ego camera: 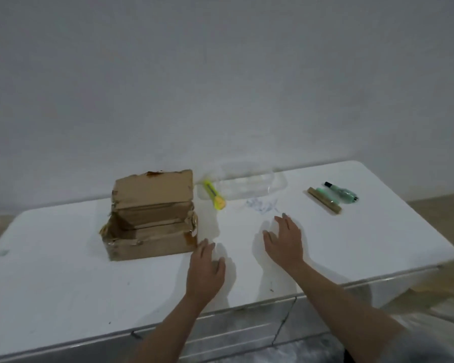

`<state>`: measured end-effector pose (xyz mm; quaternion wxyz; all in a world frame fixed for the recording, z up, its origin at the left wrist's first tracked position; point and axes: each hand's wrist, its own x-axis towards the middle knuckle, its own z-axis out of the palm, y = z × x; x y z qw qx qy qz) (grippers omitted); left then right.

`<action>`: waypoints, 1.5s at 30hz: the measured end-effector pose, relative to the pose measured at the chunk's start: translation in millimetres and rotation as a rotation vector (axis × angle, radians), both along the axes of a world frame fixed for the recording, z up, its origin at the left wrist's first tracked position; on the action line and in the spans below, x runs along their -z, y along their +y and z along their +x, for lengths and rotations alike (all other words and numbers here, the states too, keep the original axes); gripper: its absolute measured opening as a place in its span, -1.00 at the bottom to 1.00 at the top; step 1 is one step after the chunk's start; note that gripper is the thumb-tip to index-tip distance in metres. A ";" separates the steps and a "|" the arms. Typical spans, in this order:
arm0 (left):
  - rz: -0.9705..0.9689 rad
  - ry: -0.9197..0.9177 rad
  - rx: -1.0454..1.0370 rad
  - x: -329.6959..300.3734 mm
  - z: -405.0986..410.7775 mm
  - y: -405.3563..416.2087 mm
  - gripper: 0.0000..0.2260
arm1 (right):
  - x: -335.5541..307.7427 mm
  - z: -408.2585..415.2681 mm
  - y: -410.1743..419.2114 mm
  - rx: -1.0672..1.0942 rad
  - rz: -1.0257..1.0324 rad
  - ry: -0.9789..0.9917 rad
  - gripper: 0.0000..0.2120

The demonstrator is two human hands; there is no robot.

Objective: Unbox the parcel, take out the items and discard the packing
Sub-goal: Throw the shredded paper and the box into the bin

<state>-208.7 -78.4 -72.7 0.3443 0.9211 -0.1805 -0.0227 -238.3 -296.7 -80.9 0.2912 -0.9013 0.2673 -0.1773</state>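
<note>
A brown cardboard box (150,221) stands open on the white table (63,284), its torn lid flap raised at the back; nothing shows inside it. A yellow utility knife (215,194) lies just right of the box. Behind the knife lies clear plastic packing (249,183). Far right rest a green pen-like item (341,191) and a brown stick-shaped item (324,198). My left hand (206,268) lies flat on the table beside the box's front right corner, holding nothing. My right hand (285,241) also lies flat, fingers spread, near the table's middle.
A faint bluish smudge (261,204) marks the table ahead of my right hand. A plain grey wall rises directly behind the table. The table's front edge runs below my forearms, and its right end drops to a wooden floor (440,205).
</note>
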 end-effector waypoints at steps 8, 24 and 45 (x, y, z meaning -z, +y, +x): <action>0.176 -0.178 0.034 19.0 9.6 -0.1 -0.50 | -1.6 68.0 -24.1 -0.156 -0.074 0.145 -0.22; 0.182 -0.188 0.029 15.6 7.0 -1.9 -0.53 | 7.7 103.2 15.5 -0.550 -0.079 0.049 -0.50; 0.217 -0.179 0.058 22.5 9.4 0.5 -0.49 | -16.6 80.7 -33.5 -0.450 -0.028 0.229 -0.52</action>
